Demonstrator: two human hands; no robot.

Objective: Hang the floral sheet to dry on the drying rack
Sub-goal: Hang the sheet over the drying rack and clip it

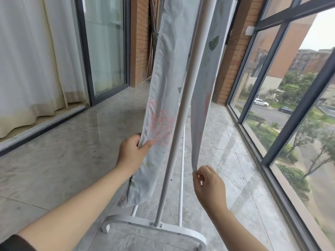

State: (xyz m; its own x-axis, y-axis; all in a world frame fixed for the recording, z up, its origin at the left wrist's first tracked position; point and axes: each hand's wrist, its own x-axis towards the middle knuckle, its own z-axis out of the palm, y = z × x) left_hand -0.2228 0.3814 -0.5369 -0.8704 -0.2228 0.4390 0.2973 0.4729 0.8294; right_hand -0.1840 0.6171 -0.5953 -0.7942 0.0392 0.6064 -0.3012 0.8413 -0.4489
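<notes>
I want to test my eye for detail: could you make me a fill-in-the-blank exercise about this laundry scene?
1. The drying rack is coloured ___.
2. The left hand grips the floral sheet beside its ___ flower print.
3. The right hand pinches the bottom edge of the sheet half hanging on the rack's ___ side.
Missing words: white; pink; right.

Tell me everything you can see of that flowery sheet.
The floral sheet looks like thin pale grey-blue cloth printed with pink blooms and green leaves. It hangs in two panels, one on each side of a white upright of the drying rack; its top runs out of view. The left hand grips the left panel's edge, and the right hand pinches the right panel's bottom edge.
</notes>
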